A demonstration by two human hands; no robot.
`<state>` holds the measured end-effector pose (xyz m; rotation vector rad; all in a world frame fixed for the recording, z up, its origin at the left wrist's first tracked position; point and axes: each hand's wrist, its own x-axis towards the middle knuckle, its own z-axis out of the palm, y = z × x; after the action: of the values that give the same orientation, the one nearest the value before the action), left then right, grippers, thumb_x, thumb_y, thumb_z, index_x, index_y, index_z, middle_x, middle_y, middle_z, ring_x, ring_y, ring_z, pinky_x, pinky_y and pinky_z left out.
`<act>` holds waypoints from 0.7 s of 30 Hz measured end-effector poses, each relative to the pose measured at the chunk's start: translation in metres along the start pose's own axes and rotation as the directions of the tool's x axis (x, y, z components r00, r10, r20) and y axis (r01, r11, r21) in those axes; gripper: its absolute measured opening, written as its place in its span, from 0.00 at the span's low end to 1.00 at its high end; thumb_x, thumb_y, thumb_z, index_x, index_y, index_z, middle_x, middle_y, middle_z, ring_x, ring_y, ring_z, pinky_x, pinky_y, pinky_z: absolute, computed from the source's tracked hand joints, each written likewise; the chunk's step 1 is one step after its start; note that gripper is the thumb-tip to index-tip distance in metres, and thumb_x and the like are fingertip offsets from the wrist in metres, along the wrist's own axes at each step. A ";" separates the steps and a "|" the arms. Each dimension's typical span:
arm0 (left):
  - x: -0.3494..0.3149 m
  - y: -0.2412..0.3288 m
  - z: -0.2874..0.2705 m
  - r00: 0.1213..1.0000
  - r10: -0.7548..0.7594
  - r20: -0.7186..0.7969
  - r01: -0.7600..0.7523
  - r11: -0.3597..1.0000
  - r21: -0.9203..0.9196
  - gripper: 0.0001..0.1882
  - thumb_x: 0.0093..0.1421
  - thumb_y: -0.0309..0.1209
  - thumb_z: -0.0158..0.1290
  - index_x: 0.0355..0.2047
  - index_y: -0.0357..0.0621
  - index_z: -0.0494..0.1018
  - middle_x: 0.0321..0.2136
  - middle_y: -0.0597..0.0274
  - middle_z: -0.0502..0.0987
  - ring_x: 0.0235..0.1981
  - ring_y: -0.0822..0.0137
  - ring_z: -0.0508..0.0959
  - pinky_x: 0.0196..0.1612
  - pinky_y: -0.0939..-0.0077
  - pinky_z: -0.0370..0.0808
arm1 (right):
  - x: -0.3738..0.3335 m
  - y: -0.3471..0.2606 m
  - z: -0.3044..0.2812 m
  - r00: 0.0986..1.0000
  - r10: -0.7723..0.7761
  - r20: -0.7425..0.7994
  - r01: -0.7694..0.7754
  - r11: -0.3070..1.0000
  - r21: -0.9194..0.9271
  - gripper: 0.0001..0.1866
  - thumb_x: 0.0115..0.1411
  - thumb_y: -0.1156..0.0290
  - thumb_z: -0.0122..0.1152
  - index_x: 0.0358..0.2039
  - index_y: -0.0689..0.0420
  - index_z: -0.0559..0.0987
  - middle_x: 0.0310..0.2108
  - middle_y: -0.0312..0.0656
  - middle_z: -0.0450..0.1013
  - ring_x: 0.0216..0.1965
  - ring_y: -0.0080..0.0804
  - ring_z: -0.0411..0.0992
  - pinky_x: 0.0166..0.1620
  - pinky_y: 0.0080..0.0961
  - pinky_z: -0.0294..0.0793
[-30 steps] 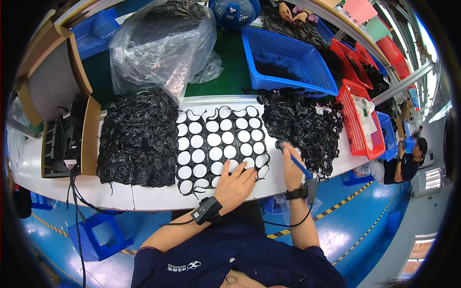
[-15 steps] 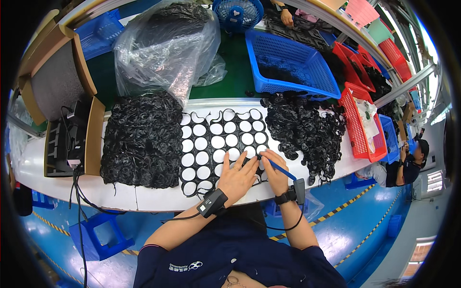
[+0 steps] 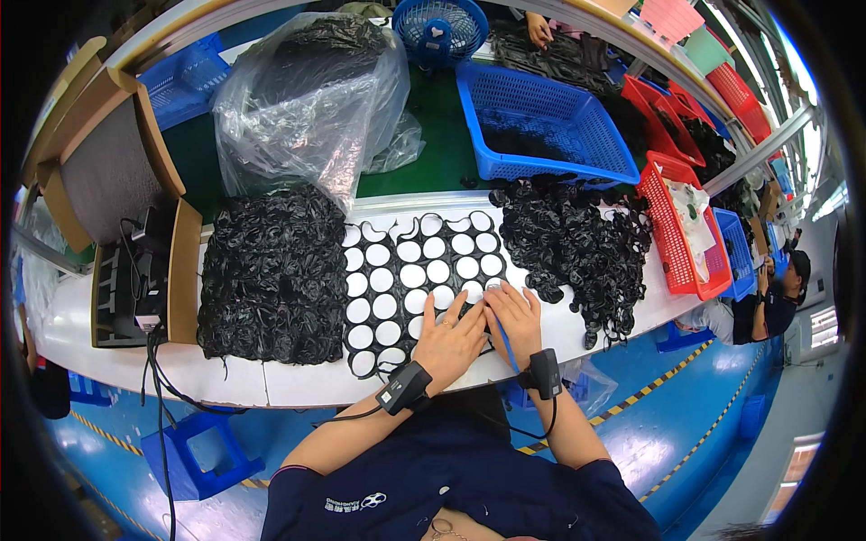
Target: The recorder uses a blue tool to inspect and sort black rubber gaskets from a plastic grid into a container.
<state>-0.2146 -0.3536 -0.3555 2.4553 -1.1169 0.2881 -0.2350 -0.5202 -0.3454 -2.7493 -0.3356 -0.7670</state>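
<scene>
A black sheet with rows of round openings [image 3: 394,288] lies flat on the white table, and white discs show through the openings. My left hand [image 3: 448,341] rests palm down on its near right part, fingers stretched and a little apart. Close beside it, my right hand [image 3: 517,316] bends over the sheet's right edge. A thin blue stick-like tool [image 3: 507,344] runs along the right hand's palm; the pinch at its tip is mostly hidden. Left of the sheet is a thick stack of black stringy sheets [image 3: 271,279]; to the right is a heap of loose black pieces [image 3: 573,243].
An open cardboard box [image 3: 185,270] with dark devices and cables stands at left. Behind are a clear plastic bag [image 3: 298,117], a blue fan [image 3: 439,32] and a blue basket [image 3: 550,162]. A red basket [image 3: 681,270] stands right; another person [image 3: 767,302] sits beyond.
My right hand has turned over the sheet's edge, and the blue tool has swung from slanting outward to lying steeper along the palm. My left hand stays on the sheet. The view has shifted slightly.
</scene>
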 end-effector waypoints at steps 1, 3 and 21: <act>0.000 0.000 0.000 1.000 0.009 0.000 -0.009 1.000 0.006 0.22 0.61 0.39 0.52 0.55 0.44 0.71 0.57 0.64 0.70 0.62 0.57 0.64 0.60 0.34 0.56 | 0.002 0.006 0.002 1.000 0.004 -0.009 -0.004 1.000 -0.001 0.11 0.60 0.72 0.59 0.43 0.58 0.79 0.42 0.40 0.78 0.50 0.40 0.73 0.57 0.36 0.63; 0.001 0.001 -0.001 1.000 0.001 -0.031 -0.002 1.000 -0.005 0.23 0.62 0.39 0.52 0.55 0.45 0.71 0.58 0.65 0.70 0.62 0.57 0.65 0.60 0.34 0.55 | 0.011 0.032 0.004 0.996 0.013 -0.090 -0.017 0.999 -0.047 0.11 0.60 0.74 0.58 0.44 0.59 0.78 0.42 0.43 0.78 0.50 0.42 0.73 0.57 0.38 0.63; 0.025 -0.024 0.009 0.998 -0.050 -0.023 0.050 0.999 -0.002 0.24 0.63 0.40 0.49 0.58 0.45 0.69 0.59 0.64 0.69 0.64 0.56 0.62 0.60 0.32 0.54 | 0.028 0.031 0.024 0.889 0.432 0.155 -0.418 0.621 0.663 0.11 0.63 0.70 0.56 0.39 0.63 0.81 0.41 0.47 0.79 0.49 0.41 0.74 0.54 0.33 0.69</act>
<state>-0.1797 -0.3602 -0.3613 2.4686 -1.0441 0.2998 -0.1914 -0.5371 -0.3563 -1.9801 0.0571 -0.4138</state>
